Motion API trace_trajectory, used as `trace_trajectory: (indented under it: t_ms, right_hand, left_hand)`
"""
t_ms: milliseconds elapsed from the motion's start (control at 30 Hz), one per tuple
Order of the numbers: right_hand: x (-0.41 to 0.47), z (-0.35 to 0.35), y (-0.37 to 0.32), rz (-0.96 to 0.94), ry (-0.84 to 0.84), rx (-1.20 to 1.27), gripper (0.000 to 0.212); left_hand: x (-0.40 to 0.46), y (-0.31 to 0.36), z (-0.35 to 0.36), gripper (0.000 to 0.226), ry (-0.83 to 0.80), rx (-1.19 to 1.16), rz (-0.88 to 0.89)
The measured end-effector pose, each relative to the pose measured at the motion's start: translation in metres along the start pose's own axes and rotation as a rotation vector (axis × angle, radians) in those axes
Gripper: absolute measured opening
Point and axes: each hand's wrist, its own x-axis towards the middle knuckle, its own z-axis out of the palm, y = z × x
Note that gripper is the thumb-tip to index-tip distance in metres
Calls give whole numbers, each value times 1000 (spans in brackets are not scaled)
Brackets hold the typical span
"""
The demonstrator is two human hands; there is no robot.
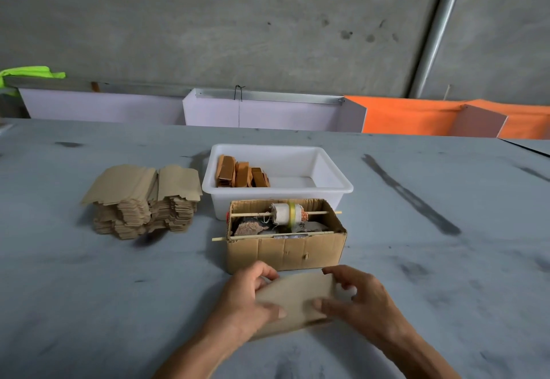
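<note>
A flat tan cardboard sheet (294,298) bows upward just above the grey table near its front edge. My left hand (247,298) grips its left side, thumb on the near face and fingers curled over the far edge. My right hand (357,298) grips the right side the same way. Right behind the sheet stands an open brown cardboard box (285,250) with two thin wooden sticks across its top; the far stick carries a white roll (287,214) with a yellow band.
A white plastic tub (336,182) behind the box holds several folded brown pieces (241,173) at its left end. A stack of flat tan cardboard blanks (143,200) lies to the left. White and orange panels line the table's far edge.
</note>
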Motion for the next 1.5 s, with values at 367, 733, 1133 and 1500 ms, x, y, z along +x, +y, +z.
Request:
trace_trajectory:
  t_ms: [367,733,1133,1500]
  right_hand:
    - [-8,1,-10,72,-148,580,12]
    - [-8,7,-17,72,-205,673,4]
    - [-11,18,-23,73,-122,762,23]
    - [-2,24,-35,315,-154,766,24]
  left_hand:
    - [-1,3,-14,15,-15,-196,22]
    - [0,9,-18,15,-61,-226,30]
    - [-4,15,-16,28,-53,-247,73]
    - [-3,13,-18,34,35,94,373]
